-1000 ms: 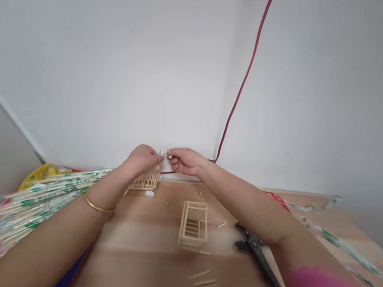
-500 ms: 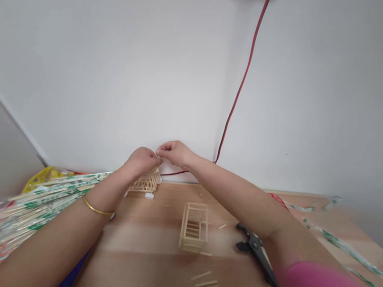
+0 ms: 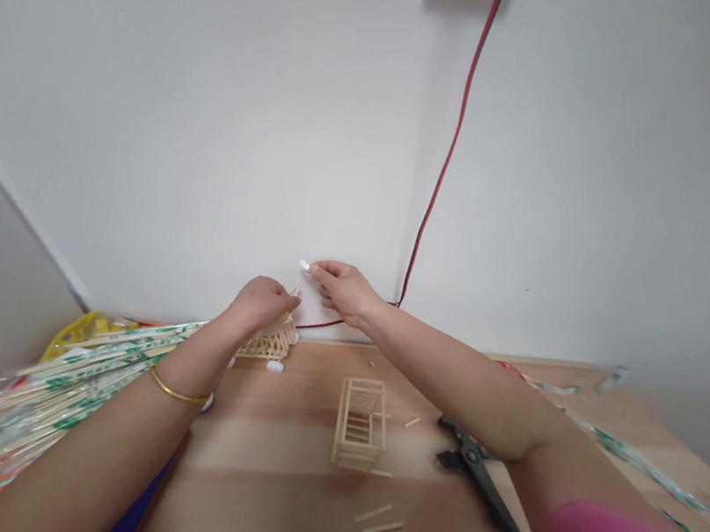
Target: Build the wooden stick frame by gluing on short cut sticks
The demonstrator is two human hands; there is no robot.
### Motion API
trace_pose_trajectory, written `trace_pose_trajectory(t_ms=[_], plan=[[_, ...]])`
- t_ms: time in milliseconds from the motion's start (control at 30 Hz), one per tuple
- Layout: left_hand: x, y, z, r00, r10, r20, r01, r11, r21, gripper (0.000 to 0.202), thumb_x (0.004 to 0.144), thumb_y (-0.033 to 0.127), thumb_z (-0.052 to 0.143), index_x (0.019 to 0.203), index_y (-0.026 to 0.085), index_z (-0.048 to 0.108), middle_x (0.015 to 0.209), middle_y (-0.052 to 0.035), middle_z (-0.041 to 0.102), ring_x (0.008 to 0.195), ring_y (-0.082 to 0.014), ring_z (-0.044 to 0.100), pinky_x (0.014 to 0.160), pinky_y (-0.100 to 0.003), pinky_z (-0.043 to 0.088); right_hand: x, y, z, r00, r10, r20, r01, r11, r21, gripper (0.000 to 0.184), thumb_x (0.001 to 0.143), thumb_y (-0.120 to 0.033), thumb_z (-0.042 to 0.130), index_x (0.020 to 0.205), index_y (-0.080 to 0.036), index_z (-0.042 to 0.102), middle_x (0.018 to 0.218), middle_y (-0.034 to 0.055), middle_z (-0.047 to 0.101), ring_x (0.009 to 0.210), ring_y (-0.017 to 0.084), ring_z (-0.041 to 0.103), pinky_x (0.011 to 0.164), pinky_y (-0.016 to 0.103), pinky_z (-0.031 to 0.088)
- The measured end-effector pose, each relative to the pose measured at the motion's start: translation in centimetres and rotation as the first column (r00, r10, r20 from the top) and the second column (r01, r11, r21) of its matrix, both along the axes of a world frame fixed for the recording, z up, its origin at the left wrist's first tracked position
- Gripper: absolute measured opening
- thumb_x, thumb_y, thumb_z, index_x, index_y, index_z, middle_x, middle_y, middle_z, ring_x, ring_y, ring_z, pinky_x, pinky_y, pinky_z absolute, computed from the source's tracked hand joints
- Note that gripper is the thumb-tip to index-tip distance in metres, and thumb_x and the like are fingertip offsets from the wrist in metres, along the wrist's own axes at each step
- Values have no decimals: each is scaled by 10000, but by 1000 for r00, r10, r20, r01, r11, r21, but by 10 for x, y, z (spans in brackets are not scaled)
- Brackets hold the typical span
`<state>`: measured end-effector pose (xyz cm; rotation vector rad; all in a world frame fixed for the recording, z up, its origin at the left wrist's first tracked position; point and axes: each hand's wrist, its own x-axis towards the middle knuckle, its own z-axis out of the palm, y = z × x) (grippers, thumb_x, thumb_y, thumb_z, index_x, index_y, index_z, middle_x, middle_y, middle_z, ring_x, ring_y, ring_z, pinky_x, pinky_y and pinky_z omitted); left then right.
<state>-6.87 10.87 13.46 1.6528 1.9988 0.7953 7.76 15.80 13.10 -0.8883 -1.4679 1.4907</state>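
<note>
Flanking slatted model (image 3: pixel 267 345), wrapped sticks (image 3: pixel 90 382); wooden frame (image 3: pixel 356 459)

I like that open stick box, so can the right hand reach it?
Probably yes: the stick box stands close by, with nothing seen between it and the right hand, though that hand pinches a small white piece.

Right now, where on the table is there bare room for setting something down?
The widest bare patch of table lies between the left forearm and the open stick frame, nearer than the slatted stick piece. Crowded: the left, with wrapped sticks, and the right, with the black tool near the right forearm.
</note>
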Motion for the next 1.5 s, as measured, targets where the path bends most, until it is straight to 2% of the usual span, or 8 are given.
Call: trace_pose_trajectory(t_ms=[400, 700, 933, 1033, 1200, 1300, 1400, 1500], plan=[[1, -5, 0, 999, 29, -38, -29, 1000, 7, 282, 667, 402, 616, 531, 157, 592, 467, 16, 467, 485, -119, 413, 516, -267, 286, 112, -43, -9, 997, 15, 73, -16, 1000, 19, 325, 678, -429, 734, 768, -151, 591, 530, -92, 356, 469, 40, 298, 457, 197, 230], [0, -14, 3, 994, 64, -86, -63, 998, 5, 344, 686, 486, 584, 554, 168, 593, 468, -11, 497, 507, -152, 465, 498, -273, 270, 211, -94, 5, 955, -217, 201, 198, 974, 109, 324, 677, -428, 747, 731, -182, 542, 538, -73, 425, 470, 53, 366, 455, 191, 272], [-1, -22, 11, 986, 69, -153, -63, 997, 45, 366, 699, 506, 581, 544, 174, 573, 410, 5, 428, 446, -137, 425, 478, -262, 239, 301, -116, -20, 798, -456, 394, 444, 887, 128, 321, 756, -474, 645, 798, -157, 623, 541, -41, 442, 499, 77, 414, 477, 202, 362], [-1, -22, 10, 985, 82, -152, -75, 996, 54, 371, 698, 512, 581, 546, 174, 568, 428, 2, 449, 452, -137, 432, 470, -259, 244, 341, -118, -35, 633, -544, 551, 513, 828, 228, 316, 830, -437, 536, 876, -142, 639, 604, 7, 534, 528, 102, 496, 515, 224, 426], [-1, -20, 7, 981, 84, -176, -79, 996, 32, 377, 696, 534, 567, 608, 175, 640, 443, 5, 462, 486, -146, 433, 474, -259, 263, 382, -126, -44, 5, -529, 849, 413, 774, 480, 170, 820, -174, 510, 877, -168, 670, 721, 121, 657, 594, 193, 609, 574, 318, 432], [-2, -21, 7, 983, 73, -170, -69, 997, 27, 376, 697, 521, 563, 602, 167, 646, 448, 16, 440, 486, -136, 427, 490, -260, 268, 377, -127, -40, -140, -539, 830, 363, 752, 550, 134, 777, -219, 593, 663, -181, 653, 715, 173, 646, 642, 268, 611, 579, 379, 390], [-3, -22, 7, 983, 56, -173, -51, 998, 33, 379, 697, 517, 561, 582, 164, 638, 456, 22, 432, 489, -130, 424, 502, -258, 276, 341, -119, -32, -85, -628, 774, 245, 739, 627, 204, 829, -349, 546, 758, -207, 674, 919, 138, 657, 779, 250, 617, 654, 354, 410], [-5, -23, 6, 984, 49, -173, -43, 998, 35, 381, 697, 517, 556, 583, 164, 639, 463, 21, 441, 493, -127, 421, 505, -256, 277, 276, -107, -15, 336, -667, 666, 134, 733, 667, 222, 839, -354, 522, 799, -206, 683, 823, 52, 672, 748, 183, 605, 681, 285, 424]])
